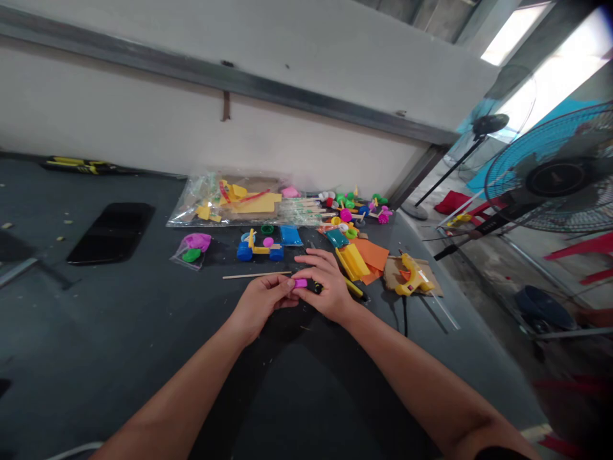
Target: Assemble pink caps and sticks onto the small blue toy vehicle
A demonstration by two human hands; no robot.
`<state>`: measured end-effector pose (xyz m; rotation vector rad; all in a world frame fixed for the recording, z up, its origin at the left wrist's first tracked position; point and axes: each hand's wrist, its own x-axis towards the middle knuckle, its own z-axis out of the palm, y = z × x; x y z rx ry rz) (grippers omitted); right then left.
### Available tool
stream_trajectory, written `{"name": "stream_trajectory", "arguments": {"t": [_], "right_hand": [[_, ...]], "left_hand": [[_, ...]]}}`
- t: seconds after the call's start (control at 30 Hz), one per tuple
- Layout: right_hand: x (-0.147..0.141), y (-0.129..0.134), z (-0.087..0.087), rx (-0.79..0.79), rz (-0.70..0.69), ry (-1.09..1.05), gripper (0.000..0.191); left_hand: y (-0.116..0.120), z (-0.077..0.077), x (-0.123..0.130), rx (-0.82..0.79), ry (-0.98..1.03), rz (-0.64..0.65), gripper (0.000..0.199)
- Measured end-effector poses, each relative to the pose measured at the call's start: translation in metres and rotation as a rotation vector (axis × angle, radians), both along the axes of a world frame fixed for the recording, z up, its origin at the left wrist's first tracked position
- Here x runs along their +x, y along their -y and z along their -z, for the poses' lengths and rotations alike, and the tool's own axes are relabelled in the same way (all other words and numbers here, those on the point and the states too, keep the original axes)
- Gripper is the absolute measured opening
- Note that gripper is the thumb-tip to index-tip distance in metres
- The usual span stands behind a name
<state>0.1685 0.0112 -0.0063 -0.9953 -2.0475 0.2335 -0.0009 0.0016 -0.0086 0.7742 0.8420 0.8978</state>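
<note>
In the head view, the person's left hand (258,303) and right hand (330,287) meet over the dark desk (143,358), and a small magenta piece of modelling clay (300,283) sits between their fingertips. The left hand's grip is pinched on its left end, thumb against fingers; the right hand's grip grasps the other end with thumb and forefinger, its remaining fingers spread. A thin wooden stick (239,276) lies just beside the left hand. Beyond the hands stands a toy vehicle (261,250) with blue wheels and a yellow body, near a blue packet (290,236). Right of the right hand are a yellow block (353,262), orange sheets (376,255) and a yellow glue gun (410,278) on cardboard (391,268). Farther left lie a bag of purple and green clay (195,243) and a black smartphone (111,233).
</note>
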Motion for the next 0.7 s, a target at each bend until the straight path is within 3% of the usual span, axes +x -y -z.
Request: {"name": "stream_trajectory", "arguments": {"t": [0.13, 0.3, 0.7], "right_hand": [[0.0019, 0.0003, -0.0024, -0.029, 0.003, -0.018, 0.022], [0.0031, 0.0002, -0.0019, -0.088, 0.031, -0.067, 0.009], [0.0011, 0.0001, -0.0023, -0.099, 0.037, -0.092, 0.005]], "left_hand": [[0.0001, 0.0009, 0.0001, 0.001, 0.019, -0.034, 0.02], [0.0006, 0.0041, 0.0001, 0.019, 0.007, -0.089, 0.02], [0.0009, 0.003, 0.0003, -0.006, 0.018, -0.073, 0.021]]}}
